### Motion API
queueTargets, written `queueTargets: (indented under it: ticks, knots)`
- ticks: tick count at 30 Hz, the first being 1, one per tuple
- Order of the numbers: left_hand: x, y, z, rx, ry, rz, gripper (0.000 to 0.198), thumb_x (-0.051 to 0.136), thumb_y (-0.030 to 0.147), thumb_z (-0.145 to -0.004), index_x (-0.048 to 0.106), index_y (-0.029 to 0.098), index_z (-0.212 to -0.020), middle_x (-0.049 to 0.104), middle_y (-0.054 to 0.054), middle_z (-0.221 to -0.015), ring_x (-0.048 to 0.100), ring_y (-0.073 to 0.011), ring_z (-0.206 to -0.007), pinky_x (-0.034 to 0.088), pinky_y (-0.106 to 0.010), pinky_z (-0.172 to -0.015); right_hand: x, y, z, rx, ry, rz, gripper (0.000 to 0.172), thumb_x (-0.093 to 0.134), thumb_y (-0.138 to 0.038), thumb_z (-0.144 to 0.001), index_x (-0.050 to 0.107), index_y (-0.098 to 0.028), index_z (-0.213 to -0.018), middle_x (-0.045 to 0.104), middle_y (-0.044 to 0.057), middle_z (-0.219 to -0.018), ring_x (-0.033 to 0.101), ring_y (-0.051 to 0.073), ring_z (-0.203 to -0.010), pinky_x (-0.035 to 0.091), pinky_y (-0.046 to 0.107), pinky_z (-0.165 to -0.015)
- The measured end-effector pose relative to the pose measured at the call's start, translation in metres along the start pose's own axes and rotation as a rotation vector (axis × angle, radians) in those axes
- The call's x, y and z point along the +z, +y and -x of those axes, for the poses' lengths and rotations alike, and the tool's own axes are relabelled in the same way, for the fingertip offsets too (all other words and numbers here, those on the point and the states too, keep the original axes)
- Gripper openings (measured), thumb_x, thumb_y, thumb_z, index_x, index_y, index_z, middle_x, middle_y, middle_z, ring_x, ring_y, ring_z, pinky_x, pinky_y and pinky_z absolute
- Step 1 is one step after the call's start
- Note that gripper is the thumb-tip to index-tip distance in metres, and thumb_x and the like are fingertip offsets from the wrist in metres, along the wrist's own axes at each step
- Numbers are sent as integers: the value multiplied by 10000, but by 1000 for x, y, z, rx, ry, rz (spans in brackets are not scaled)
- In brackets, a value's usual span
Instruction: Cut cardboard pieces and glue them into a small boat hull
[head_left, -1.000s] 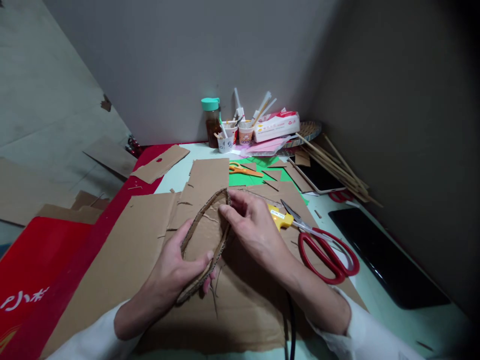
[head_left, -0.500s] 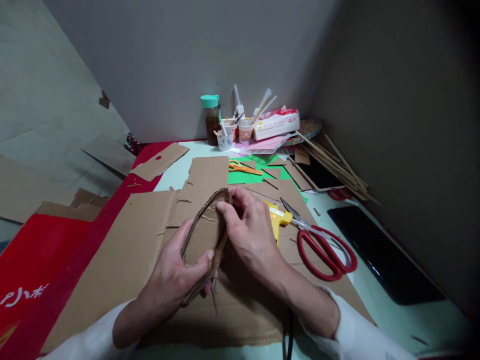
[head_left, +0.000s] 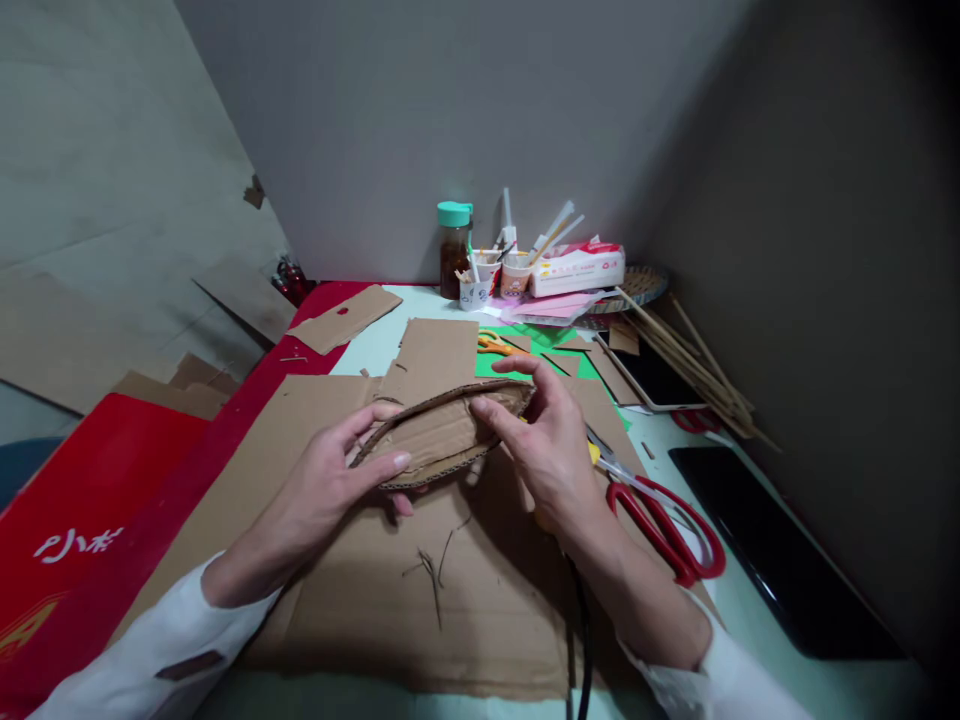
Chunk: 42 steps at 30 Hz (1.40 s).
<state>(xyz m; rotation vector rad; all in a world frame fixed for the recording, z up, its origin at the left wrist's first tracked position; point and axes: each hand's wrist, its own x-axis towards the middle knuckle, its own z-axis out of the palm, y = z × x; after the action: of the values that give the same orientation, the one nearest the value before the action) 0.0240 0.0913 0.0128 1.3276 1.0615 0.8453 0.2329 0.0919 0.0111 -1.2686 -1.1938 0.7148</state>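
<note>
A boat-shaped cardboard piece (head_left: 439,430) with raised, curved walls is held above the large cardboard sheet (head_left: 495,600), its long side running roughly left to right. My left hand (head_left: 330,485) grips its left end, the thumb inside and fingers beneath. At the right end, my right hand (head_left: 544,435) has its thumb over the inner wall and its index finger raised past the edge. Red-handled scissors (head_left: 667,520) lie just right of my right wrist. Mostly hidden behind that hand is a yellow tool (head_left: 594,453).
Behind stand a teal-lidded jar (head_left: 454,250), paper cups (head_left: 516,278) with sticks, and a tissue pack (head_left: 577,270). Orange scissors (head_left: 499,345) rest on green sheet. At right are a tablet (head_left: 652,372), wooden sticks (head_left: 682,360) and a black slab (head_left: 772,550). A red box (head_left: 97,500) sits left.
The cardboard piece has turned from steeply tilted to nearly level, showing more of its inside. Both hands turned with it. The view has shifted, and thin scraps on the sheet are now uncovered.
</note>
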Motion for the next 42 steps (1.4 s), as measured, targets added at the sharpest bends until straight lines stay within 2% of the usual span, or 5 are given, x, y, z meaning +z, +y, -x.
queueTargets:
  ticks: [5, 18, 26, 37, 42]
  knots:
    - [0, 0, -3, 38, 30, 19, 259, 758, 274, -812, 704, 207, -1056, 699, -8, -870, 667, -130, -488, 584, -252, -493, -3, 1, 0, 82, -163, -13, 261, 713, -231, -733, 700, -209, -993, 669, -18, -782, 588, 185, -719, 437, 295, -644]
    - [2, -6, -14, 100, 320, 225, 310, 755, 347, -827, 738, 230, -1114, 715, -38, -1067, 638, -203, -882, 579, -236, -595, 11, -3, 13, 187, 14, -145, 213, 763, -307, -681, 657, -197, -829, 715, 29, -866, 660, 218, -840, 491, 338, -772]
    - [-2, -13, -16, 146, 385, 298, 252, 746, 319, -833, 721, 184, -1045, 746, -27, -955, 645, -185, -908, 490, -244, -779, 17, 2, 24, 311, -285, -131, 290, 709, -315, -712, 592, -201, -951, 625, -38, -684, 568, 163, -602, 416, 266, -568]
    - [15, -6, -9, 151, 299, 514, 96, 571, 223, -900, 586, 204, -993, 814, -86, -953, 758, -226, -876, 569, -343, -823, 23, -1, 45, 320, -480, -58, 454, 583, -447, -856, 591, -197, -1235, 638, 118, -1316, 548, 313, -1250, 383, 463, -1064]
    - [17, -8, -7, 193, 323, 490, 31, 554, 196, -884, 584, 200, -887, 804, -68, -855, 757, -222, -768, 590, -328, -723, 27, -2, 54, 234, -471, -10, 352, 562, -411, -879, 614, -213, -1164, 688, 99, -1209, 603, 296, -1157, 429, 430, -1003]
